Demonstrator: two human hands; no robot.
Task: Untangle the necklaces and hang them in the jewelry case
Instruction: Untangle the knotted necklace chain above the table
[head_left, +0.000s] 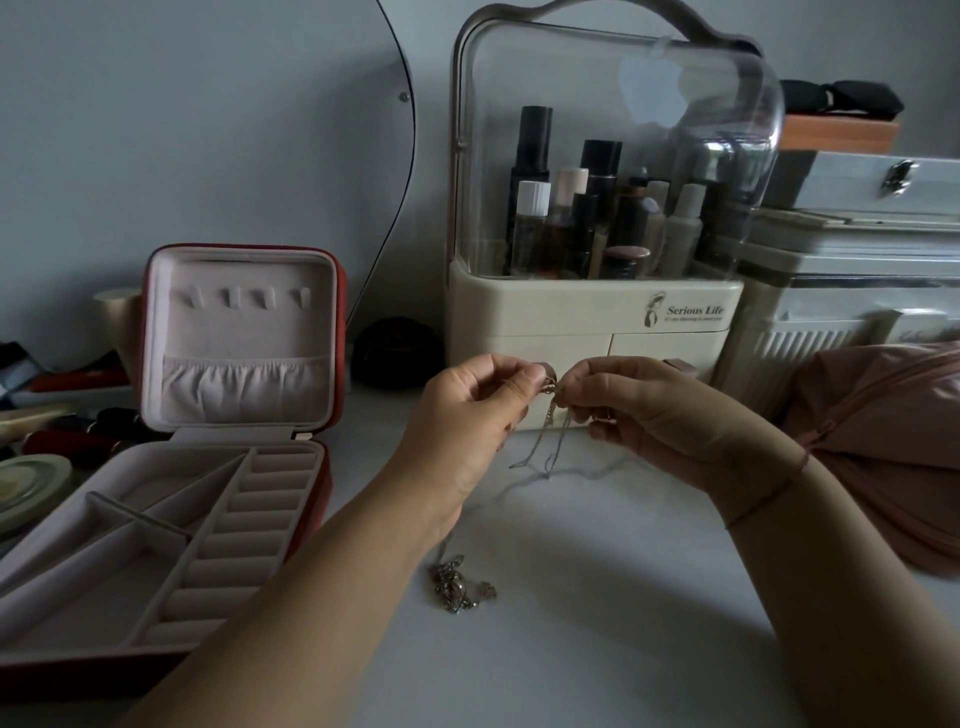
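Observation:
My left hand (470, 415) and my right hand (649, 410) are raised over the white table, fingertips nearly meeting. Both pinch a thin silver necklace chain (545, 441) at its top, and its loops hang down between them. A second tangle of silver necklaces (457, 584) lies on the table below my left forearm. The red jewelry case (239, 338) stands open at the left, its lid upright with several small hooks (244, 297) and an elastic pocket. Its tray (156, 540) has ring rolls and dividers, and I see nothing in it.
A cream cosmetics organizer (597, 312) with a clear dome lid and bottles stands right behind my hands. White storage boxes (852, 270) sit at the right, a pink zipped bag (893, 447) in front of them. A mirror edge (400, 171) and small clutter (47, 415) are at the left.

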